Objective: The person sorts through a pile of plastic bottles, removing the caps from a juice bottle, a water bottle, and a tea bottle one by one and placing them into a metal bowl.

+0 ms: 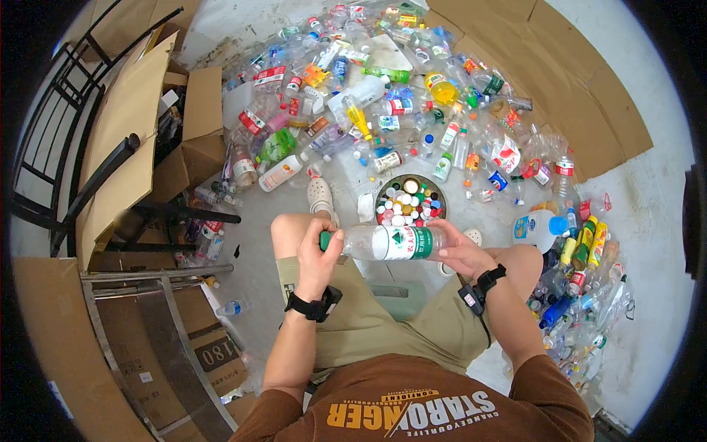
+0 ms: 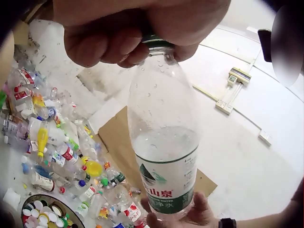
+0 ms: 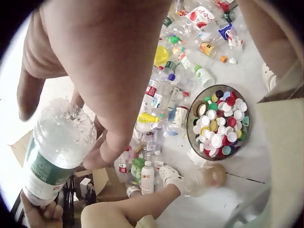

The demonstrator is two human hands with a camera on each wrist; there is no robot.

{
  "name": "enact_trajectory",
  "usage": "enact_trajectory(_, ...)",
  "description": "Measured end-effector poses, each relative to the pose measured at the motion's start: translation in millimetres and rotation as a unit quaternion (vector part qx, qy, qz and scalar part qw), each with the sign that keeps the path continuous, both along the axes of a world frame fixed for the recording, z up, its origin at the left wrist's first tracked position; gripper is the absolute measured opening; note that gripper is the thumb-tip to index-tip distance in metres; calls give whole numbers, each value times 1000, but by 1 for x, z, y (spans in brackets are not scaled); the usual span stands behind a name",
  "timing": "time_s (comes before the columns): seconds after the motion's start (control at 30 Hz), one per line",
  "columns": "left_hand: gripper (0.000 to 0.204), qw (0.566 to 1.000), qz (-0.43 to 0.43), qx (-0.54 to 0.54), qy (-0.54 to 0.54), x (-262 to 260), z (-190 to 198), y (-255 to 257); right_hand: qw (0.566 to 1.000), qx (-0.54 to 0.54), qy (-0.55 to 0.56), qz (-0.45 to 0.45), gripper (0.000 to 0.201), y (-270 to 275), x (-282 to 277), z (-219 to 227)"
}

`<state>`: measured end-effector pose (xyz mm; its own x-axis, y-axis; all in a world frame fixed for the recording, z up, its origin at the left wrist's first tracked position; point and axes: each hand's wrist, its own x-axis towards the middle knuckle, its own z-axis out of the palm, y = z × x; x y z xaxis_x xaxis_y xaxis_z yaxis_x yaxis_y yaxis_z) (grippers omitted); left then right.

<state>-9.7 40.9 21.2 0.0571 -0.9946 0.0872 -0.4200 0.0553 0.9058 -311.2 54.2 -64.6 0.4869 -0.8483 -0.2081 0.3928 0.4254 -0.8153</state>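
Observation:
A clear plastic bottle (image 1: 361, 242) with a green and white label lies nearly level above the lap in the head view. Its green cap (image 1: 325, 240) is in the grip of my left hand (image 1: 318, 254), fingers curled over it in the left wrist view. My right hand (image 1: 465, 255) holds the bottle by its base. Droplets cling inside the bottle's shoulder (image 2: 159, 95). Beyond the bottle, on the floor between the feet, stands a round basin (image 3: 192, 137) of loose caps (image 3: 217, 140) in white, red, green and gold.
A big heap of empty bottles (image 1: 398, 107) spreads across the floor ahead, and another pile (image 1: 582, 295) lies at the right. Cardboard boxes (image 1: 202, 110) and a black metal frame (image 1: 55, 140) stand at the left. Flattened cardboard (image 1: 589, 88) leans at the back right.

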Motion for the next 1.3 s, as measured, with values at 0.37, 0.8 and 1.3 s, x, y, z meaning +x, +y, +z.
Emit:
enact_trajectory(0.37, 15, 1000, -8, -8, 12, -3, -4, 0, 995, 67, -67, 32, 52, -4, -9, -12)
enact_trajectory(0.8, 14, 1000, -17, -19, 7, -5, -6, 1, 991, 105, -78, 26, 62, -5, -11, -9)
enact_trajectory(1.3, 23, 978, 65, 69, 188, 9, -36, -5, 990, 123, -65, -3, 50, -5, -13, -9)
